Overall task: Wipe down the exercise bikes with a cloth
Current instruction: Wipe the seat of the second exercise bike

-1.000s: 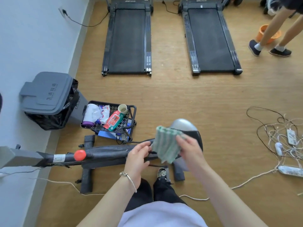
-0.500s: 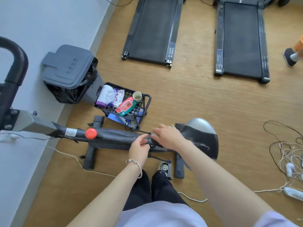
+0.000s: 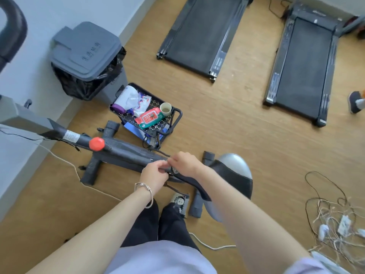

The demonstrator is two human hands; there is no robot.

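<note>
Wooden flooring (image 3: 246, 139) is laid through the room, met by a white wall (image 3: 39, 16) left of the grip; the black frame bar (image 3: 126, 153) of the exercise bike (image 3: 227, 175) is clasped by the left hand (image 3: 155, 175) and right hand (image 3: 185, 164), fingers curled, side by side; the cloth cannot be made out beneath them; a mesh tray (image 3: 176, 117) of supplies and a grey bin (image 3: 87, 54) are set just beyond the grip; two treadmills (image 3: 201, 32) are laid farther off; tangled cables (image 3: 331, 220) are strewn to its right.
</note>
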